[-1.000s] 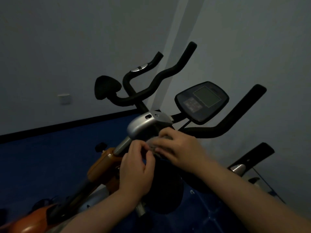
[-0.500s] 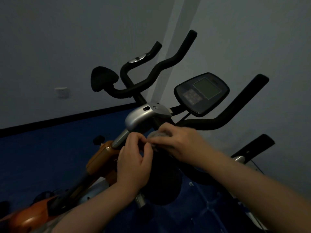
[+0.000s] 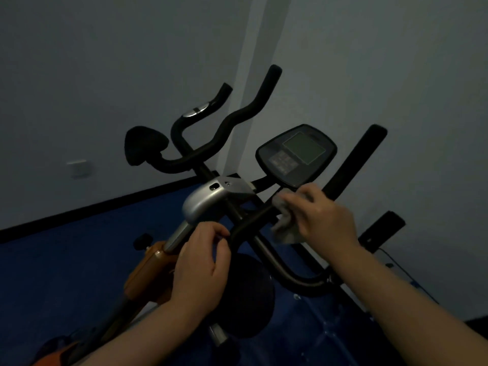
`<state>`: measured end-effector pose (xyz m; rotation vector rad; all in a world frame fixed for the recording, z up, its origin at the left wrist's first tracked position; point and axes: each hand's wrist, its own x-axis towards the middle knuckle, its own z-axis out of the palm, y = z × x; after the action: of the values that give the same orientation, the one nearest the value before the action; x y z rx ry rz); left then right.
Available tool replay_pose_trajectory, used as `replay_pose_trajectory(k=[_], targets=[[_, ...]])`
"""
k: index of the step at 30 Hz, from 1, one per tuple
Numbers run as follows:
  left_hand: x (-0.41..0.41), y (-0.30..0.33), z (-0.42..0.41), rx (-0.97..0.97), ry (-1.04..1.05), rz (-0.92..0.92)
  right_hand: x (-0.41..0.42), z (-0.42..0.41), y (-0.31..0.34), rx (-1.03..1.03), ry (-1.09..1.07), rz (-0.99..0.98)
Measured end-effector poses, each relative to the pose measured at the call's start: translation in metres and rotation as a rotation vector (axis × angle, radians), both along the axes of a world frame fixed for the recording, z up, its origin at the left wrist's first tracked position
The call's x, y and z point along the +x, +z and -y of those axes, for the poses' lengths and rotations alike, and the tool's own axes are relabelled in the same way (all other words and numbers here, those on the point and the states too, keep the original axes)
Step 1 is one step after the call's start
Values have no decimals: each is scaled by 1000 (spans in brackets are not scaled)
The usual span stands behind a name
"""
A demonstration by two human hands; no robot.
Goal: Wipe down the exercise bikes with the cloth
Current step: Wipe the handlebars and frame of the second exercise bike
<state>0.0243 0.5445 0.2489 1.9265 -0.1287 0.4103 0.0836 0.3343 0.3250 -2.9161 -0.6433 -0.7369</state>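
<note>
An exercise bike with a silver stem cover (image 3: 208, 200), black handlebars (image 3: 232, 120) and an orange frame (image 3: 148, 273) fills the middle of the dim view. Its console (image 3: 297, 154) sits right of centre. My right hand (image 3: 324, 215) grips a crumpled grey cloth (image 3: 285, 225) against the black crossbar, just below the console. My left hand (image 3: 203, 262) is closed around the near end of that black bar (image 3: 253, 220), under the silver cover.
A second bike's black handle (image 3: 383, 228) and frame stand at the right, close to the wall. A dark round pad (image 3: 245, 294) sits below my hands. Blue floor (image 3: 66, 260) spreads left, with a wall switch (image 3: 79, 167) above it.
My hands, together over the cloth at the stem, have separated. The right hand carried the cloth right and up toward the console; the left hand stayed and took the bar.
</note>
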Motion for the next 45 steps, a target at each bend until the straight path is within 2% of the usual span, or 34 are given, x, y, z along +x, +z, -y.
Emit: replay_pose_trajectory(k=[2,5,7,10,13,17,18,20,23,25,29,33,35,39,41,45], targets=[[9,13,-4,45,-106,51,8,20,13,-25,-136,60],[34,38,5,37,-163,33,24,38,35,194,-376,142],[44,45,17,99,-179,-50,30,33,32,315,-480,98],[44,42,26,235,-191,-135,23,-1,-4,419,-526,97],[43,37,22,250,-149,-86,10,-33,-21,627,-524,157],[45,38,20,227,-176,-85,-11,-33,-14,647,-155,-98],[46,38,21,225,-187,-86,-9,-24,-6,652,-134,-138],[46,39,21,215,-205,-91,2,-13,6,673,-271,-124],[46,38,20,188,-229,-104,6,-35,-2,586,-524,-33],[46,36,18,148,-242,-126,-5,-60,-22,617,-485,11],[45,29,11,115,-253,-151,-16,-67,-19,646,-228,-178],[44,25,8,91,-255,-175,0,-43,10,710,-450,-23],[44,25,7,97,-249,-202,-6,-58,-1,679,-483,-28],[42,24,5,75,-267,-254,-29,-80,-19,555,-159,-306],[42,26,4,67,-266,-271,-16,-62,-1,438,-101,-413],[39,27,5,81,-246,-229,3,-45,12,465,-367,-120]])
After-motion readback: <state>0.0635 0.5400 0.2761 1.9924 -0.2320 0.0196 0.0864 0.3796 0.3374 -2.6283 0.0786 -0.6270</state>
